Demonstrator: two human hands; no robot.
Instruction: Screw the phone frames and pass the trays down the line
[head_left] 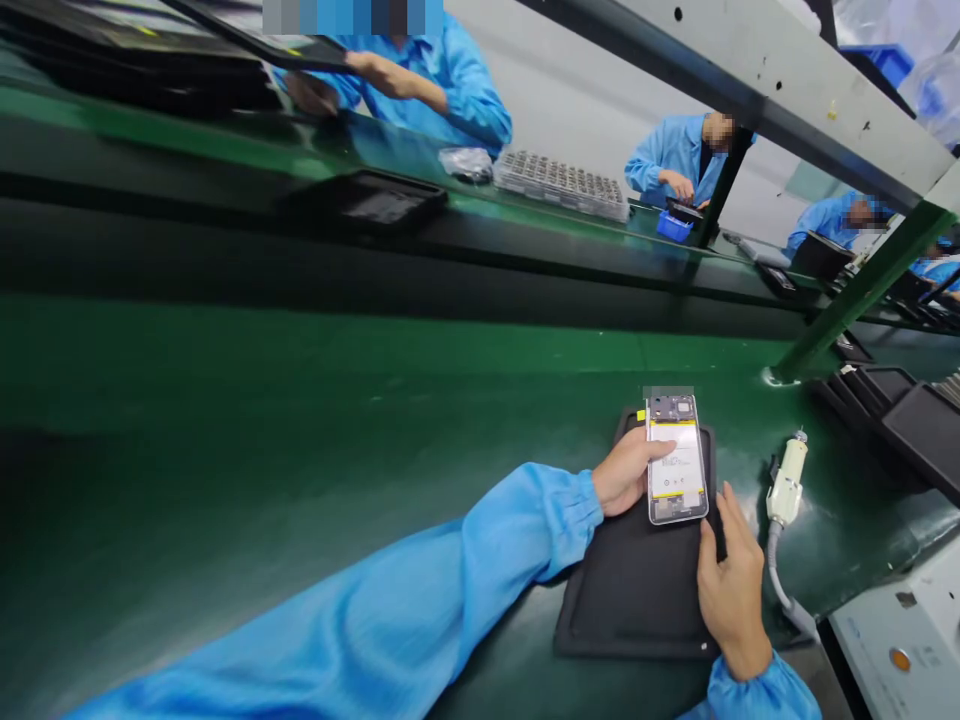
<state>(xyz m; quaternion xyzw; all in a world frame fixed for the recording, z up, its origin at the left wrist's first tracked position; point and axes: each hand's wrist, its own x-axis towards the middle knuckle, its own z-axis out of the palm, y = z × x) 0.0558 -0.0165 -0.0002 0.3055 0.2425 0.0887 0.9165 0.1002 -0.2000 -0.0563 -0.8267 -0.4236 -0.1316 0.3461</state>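
An opened phone (pixel 676 460), its back cover off and its white battery showing, is held over a black mat (pixel 630 590) on the green bench (pixel 300 420); it is gripped at its left edge by the left hand (pixel 626 470), fingers closed around it; its lower right corner is touched by the right hand (pixel 731 580), whose hold cannot be told; a pale electric screwdriver (pixel 785 485) is seen just beside the mat, to the right; black trays (pixel 900 410) are stacked further right.
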